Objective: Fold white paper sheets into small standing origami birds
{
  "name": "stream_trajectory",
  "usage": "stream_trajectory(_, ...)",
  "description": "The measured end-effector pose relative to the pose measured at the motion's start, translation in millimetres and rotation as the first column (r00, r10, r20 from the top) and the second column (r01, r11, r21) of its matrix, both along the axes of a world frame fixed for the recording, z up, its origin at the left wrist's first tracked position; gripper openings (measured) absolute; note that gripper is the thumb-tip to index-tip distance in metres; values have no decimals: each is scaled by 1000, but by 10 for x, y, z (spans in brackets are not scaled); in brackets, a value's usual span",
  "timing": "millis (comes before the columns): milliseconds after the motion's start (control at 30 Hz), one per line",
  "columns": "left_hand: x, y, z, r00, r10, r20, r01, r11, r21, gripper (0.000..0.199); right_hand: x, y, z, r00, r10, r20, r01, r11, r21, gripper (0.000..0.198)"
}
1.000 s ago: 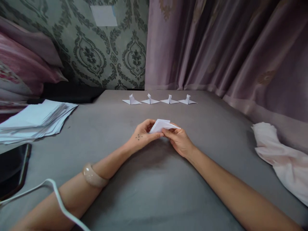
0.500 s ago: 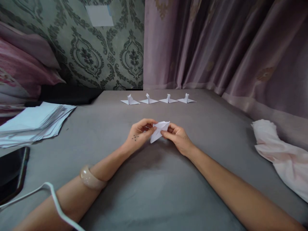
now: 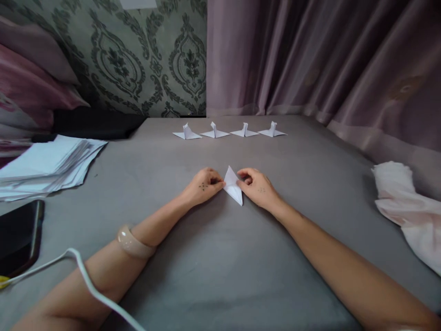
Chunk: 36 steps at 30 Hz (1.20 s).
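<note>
Between my hands is a small folded white paper (image 3: 233, 186), a narrow diamond with one point aimed away from me and the other toward me. My left hand (image 3: 206, 186) pinches its left corner between thumb and fingers. On the opposite corner, my right hand (image 3: 257, 187) grips with thumb and forefinger, the other fingers curled. The paper is at or just above the grey tabletop; which one I cannot tell. Farther back stands a row of several folded paper cranes (image 3: 215, 132) with their wings spread.
At the left lie a stack of white paper (image 3: 51, 165), a black phone (image 3: 20, 236) and a black folded cloth (image 3: 96, 124). A white cable (image 3: 86, 276) crosses my left forearm. Pale bunched fabric (image 3: 406, 202) rests at the right edge, beneath a purple curtain (image 3: 292, 59).
The folded paper has turned from a slant to a diamond pointing away from me and appears lower. My hands now hold it at its side corners. The whole view has tilted slightly downward.
</note>
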State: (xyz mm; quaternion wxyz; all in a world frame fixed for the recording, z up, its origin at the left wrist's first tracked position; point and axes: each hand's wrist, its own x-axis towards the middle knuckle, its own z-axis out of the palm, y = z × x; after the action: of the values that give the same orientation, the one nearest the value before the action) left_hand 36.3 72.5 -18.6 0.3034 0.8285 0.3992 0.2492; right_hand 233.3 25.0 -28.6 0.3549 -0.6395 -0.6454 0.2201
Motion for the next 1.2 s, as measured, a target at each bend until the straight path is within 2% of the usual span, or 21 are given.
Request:
stream_trajectory(100, 21, 27, -15, 1000, 0, -12, 0, 1000, 15, 17, 9, -40, 11, 1000, -13, -11, 13, 998, 63, 26)
stream_trajectory(233, 49, 51, -4, 1000, 12, -7, -12, 1000, -11, 18, -15, -88, 15, 993, 93, 67, -104, 978, 183, 21)
stream_trajectory(400, 49, 82, 34, 999, -37, -13, 35, 995, -92, 24, -88, -122, 44, 972, 139, 188, -181, 956, 229, 28)
stream_trajectory(500, 30, 107, 48, 999, -49, -5, 48, 987, -153, 29, -116, -140, 61, 964, 128, 232, -183, 954, 237, 25)
stream_trajectory(633, 12, 140, 38, 998, -64, 21, 67, 975, -214, 24, -128, -168, 61, 949, 118, 292, -190, 954, 233, 26)
stream_trajectory(833, 25, 176, 10, 999, -45, 27, 50, 971, -234, 22, -139, -221, 95, 904, 182, 387, -258, 954, 155, 31)
stream_trajectory(1000, 44, 186, 18, 999, -31, -42, 20, 969, -245, 23, -160, -263, 131, 863, 176, 473, -264, 956, 126, 34)
stream_trajectory(1200, 53, 197, -8, 995, -62, -79, 45, 980, -193, 26, -173, -270, 154, 815, 176, 552, -281, 953, 111, 34)
